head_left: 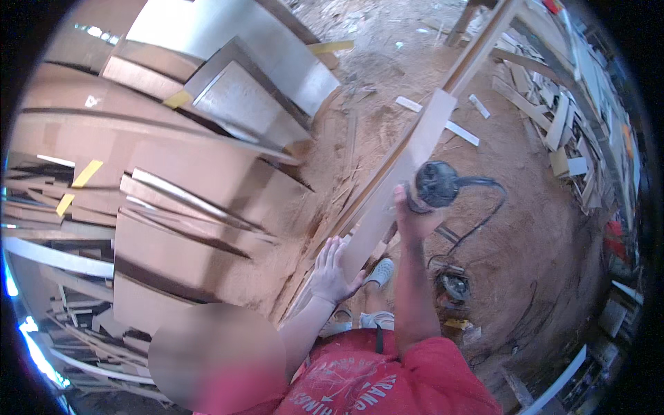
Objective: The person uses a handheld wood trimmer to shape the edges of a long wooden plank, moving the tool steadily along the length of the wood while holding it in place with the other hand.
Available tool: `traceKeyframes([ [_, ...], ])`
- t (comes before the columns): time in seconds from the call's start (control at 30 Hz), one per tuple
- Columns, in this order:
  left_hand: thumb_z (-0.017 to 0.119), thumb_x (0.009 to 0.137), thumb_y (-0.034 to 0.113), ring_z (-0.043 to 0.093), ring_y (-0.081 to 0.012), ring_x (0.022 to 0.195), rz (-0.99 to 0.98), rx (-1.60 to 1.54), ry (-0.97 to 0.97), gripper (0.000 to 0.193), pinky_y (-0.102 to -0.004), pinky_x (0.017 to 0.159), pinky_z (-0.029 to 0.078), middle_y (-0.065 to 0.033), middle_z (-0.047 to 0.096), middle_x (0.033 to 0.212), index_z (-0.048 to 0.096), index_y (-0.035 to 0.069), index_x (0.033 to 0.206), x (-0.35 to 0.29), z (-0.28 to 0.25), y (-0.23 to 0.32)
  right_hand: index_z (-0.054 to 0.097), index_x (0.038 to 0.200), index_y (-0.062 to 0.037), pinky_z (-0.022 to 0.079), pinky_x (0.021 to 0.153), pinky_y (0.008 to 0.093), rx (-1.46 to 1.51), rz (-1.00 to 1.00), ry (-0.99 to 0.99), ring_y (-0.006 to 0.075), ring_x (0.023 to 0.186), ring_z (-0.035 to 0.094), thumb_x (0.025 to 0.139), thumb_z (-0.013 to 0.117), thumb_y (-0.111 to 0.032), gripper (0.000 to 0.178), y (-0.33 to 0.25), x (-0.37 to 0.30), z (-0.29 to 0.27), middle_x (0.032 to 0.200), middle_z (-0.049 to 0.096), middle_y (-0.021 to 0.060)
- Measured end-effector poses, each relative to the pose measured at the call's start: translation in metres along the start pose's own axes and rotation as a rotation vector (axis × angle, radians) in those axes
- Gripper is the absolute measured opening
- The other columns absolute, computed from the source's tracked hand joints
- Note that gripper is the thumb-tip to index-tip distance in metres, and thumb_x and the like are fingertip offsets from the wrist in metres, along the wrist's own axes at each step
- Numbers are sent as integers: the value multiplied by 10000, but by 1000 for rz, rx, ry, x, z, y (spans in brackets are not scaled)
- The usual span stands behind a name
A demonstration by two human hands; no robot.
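A long pale board (373, 232) runs diagonally away from me, lying along a narrow wooden support (477, 52). My left hand (332, 275) is open, its fingers spread on the near part of the board. Farther along, my right hand (417, 221) wraps round a corded power tool (437, 185) with a round black top, which looks like a trim router. The tool stands upright at the board's right side; its base and bit are hidden. A black cord (499, 197) loops from its top down to the right.
Large sheets of board (162, 266) lean in stacks at left. A pile of wood offcuts (564, 124) lies at right. On the sawdust-covered floor (532, 242) are loose strips (462, 133) and a dark round object (453, 285) near my feet.
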State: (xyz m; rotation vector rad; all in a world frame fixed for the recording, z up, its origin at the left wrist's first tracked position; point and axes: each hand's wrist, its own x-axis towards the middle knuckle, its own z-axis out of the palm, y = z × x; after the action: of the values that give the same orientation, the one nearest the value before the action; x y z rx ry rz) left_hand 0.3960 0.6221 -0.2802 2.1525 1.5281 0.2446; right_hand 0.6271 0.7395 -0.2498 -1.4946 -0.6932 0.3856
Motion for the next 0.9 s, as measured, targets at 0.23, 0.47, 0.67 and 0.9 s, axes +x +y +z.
traceKeyframes([
  [0.23,727,907,614,305,-435,1619,2,22,-1,982,-535,1320,283,-263,385,1696,398,0,1598,1,-4,1,676,1258,23,590,961,384,-177,11,5,218,1082,727,792,964,-155,577,35,5,-12,1230,738,126],
  [0.47,718,907,656,308,-453,1615,14,22,-18,1023,-544,1318,277,-292,374,1695,403,-50,1578,0,-4,-1,631,1334,25,577,1044,427,-92,4,8,256,1148,728,812,954,-124,631,29,4,-6,1249,733,140],
  [0.67,684,912,668,284,-457,1625,5,27,-38,1047,-539,1340,229,-299,387,1683,406,-89,1579,2,-7,1,494,1462,16,584,1039,412,-17,-99,18,248,1140,726,858,906,-44,733,35,13,2,1264,720,158],
  [0.9,654,928,658,252,-446,1642,8,44,-69,1051,-535,1358,192,-287,378,1692,380,-98,1603,2,-6,-1,496,1441,17,589,1034,430,46,-144,2,259,1154,713,891,865,7,662,41,26,8,1279,698,166],
])
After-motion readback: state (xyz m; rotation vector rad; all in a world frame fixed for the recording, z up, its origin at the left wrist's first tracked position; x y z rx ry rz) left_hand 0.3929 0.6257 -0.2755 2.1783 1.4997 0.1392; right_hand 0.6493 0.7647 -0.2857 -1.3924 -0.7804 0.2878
